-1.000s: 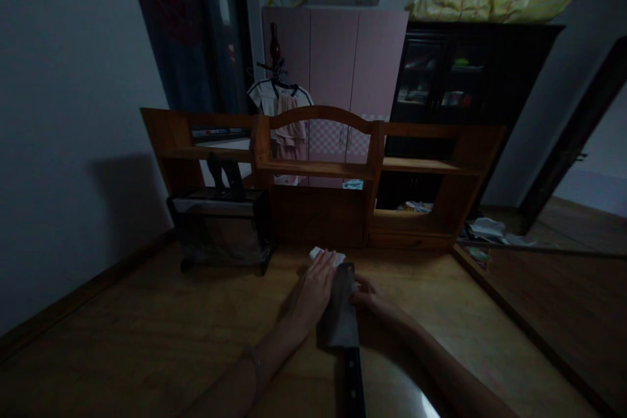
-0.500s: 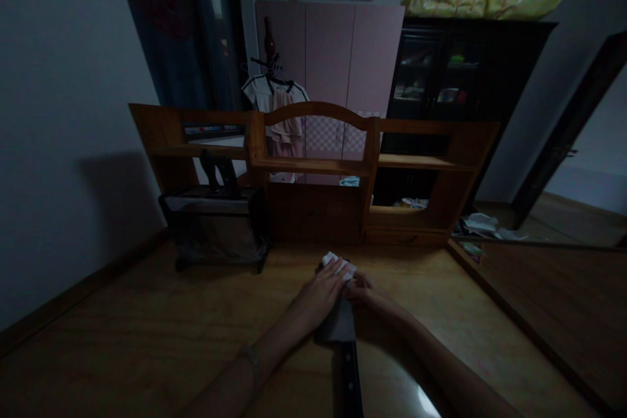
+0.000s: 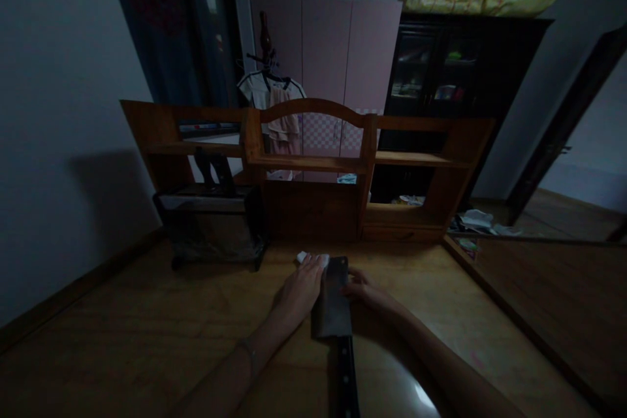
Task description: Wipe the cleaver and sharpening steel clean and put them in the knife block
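A cleaver with a broad dark blade and a black riveted handle lies on the wooden tabletop, its handle pointing toward me. My right hand grips the right edge of the blade near its far end, fingers closed. Just left of the blade, my left hand has its fingers pressed over a folded white wipe, paper or cloth I cannot tell. Part of the wipe is hidden under those fingers. The far end of the blade, with its small hole, is uncovered.
A dark knife block with black handles sticking out stands on the left of the table. Behind is a wooden shelf unit. A wall borders the left side, and a raised wooden edge runs along the right.
My left hand has slid left with the wipe, off the blade's far end, uncovering it. My right hand stays at the blade's right edge. The view has shifted slightly.
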Motion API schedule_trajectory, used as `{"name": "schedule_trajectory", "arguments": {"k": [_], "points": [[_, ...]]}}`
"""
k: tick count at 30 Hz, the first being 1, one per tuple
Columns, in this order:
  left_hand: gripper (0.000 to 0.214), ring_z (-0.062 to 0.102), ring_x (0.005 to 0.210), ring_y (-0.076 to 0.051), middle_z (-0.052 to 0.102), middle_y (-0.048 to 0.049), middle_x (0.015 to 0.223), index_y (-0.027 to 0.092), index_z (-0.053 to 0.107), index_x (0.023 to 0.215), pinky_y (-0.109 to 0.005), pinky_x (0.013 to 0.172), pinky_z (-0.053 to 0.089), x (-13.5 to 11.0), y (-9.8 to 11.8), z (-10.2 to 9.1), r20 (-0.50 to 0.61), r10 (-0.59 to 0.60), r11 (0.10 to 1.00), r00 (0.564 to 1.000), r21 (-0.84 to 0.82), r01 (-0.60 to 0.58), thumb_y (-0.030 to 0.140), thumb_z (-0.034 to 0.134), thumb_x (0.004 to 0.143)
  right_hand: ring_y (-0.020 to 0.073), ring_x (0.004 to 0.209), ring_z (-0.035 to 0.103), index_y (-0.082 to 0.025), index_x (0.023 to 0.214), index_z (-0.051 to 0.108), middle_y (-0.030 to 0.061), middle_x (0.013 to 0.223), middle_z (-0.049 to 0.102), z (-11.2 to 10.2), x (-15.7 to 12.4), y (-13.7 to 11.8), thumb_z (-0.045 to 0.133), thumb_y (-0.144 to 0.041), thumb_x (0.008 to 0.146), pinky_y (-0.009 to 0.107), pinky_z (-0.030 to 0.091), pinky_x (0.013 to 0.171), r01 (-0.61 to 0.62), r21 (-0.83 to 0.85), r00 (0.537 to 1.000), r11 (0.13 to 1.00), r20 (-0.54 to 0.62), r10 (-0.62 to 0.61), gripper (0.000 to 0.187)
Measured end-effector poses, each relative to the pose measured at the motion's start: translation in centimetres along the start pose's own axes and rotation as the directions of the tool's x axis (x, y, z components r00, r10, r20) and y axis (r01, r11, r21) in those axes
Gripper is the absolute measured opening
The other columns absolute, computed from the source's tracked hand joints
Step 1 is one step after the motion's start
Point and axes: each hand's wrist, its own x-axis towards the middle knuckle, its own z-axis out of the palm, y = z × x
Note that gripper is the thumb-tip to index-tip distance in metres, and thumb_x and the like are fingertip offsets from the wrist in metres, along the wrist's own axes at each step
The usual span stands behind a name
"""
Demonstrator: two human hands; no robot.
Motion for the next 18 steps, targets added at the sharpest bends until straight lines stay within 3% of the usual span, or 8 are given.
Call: {"name": "schedule_trajectory", "arguments": {"k": [5,7,10,14,18], "points": [[0.046,0.032,0.142,-0.018,0.045,-0.0088,0.148,0.014,0.046,0.140,-0.040,0.119,0.031,0.7,1.0,-1.3,-0.096,-0.029,0.998,0.995,-0.064,0.023,0.025,0.025,0.101,0.0200,0.080,0.064,-0.019,0.114,0.065,0.0043,0.093,0.069,-0.2,0.3,0.4,0.068,-0.020,0.064,0.028,0.048,0.067,-0.009,0.009,1.000,1.000,0.000,0.009,0.050],[0.047,0.026,0.144,-0.015,0.039,-0.0049,0.152,0.016,0.040,0.145,-0.036,0.120,0.027,0.8,2.1,-2.3,-0.107,0.019,0.992,0.994,-0.123,-0.033,0.029,0.023,0.103,0.0200,0.080,0.063,-0.018,0.113,0.065,0.0042,0.091,0.068,-0.2,0.3,0.5,0.068,-0.020,0.063,0.028,0.048,0.066,-0.005,0.011,1.000,1.000,-0.004,0.005,0.050],[0.047,0.026,0.144,-0.011,0.036,-0.0006,0.154,0.022,0.036,0.148,-0.033,0.121,0.026,0.5,3.5,-3.0,-0.015,0.159,0.967,0.987,-0.202,-0.158,0.031,0.023,0.104,0.0198,0.078,0.062,-0.017,0.106,0.066,0.0039,0.089,0.067,-0.2,0.4,0.5,0.068,-0.020,0.063,0.027,0.047,0.064,0.024,0.001,1.000,1.000,0.000,-0.024,0.043],[0.046,0.026,0.144,-0.011,0.035,0.0008,0.154,0.026,0.039,0.146,-0.034,0.120,0.027,0.0,3.4,-1.9,0.069,0.226,0.949,0.972,-0.239,-0.204,0.031,0.023,0.104,0.0194,0.076,0.060,-0.017,0.093,0.068,0.0025,0.082,0.065,-0.1,0.3,0.4,0.068,-0.022,0.064,0.027,0.045,0.062,0.039,0.002,0.999,0.999,-0.006,-0.039,0.030],[0.046,0.029,0.143,-0.014,0.037,-0.0030,0.153,0.021,0.040,0.145,-0.037,0.119,0.029,0.0,1.9,-0.6,0.041,0.122,0.977,0.992,-0.182,-0.112,0.030,0.024,0.103,0.0216,0.080,0.062,-0.018,0.106,0.065,0.0039,0.091,0.067,0.0,0.2,0.4,0.070,-0.023,0.061,0.029,0.049,0.067,0.011,0.036,1.000,0.999,-0.017,-0.010,0.046]]}}
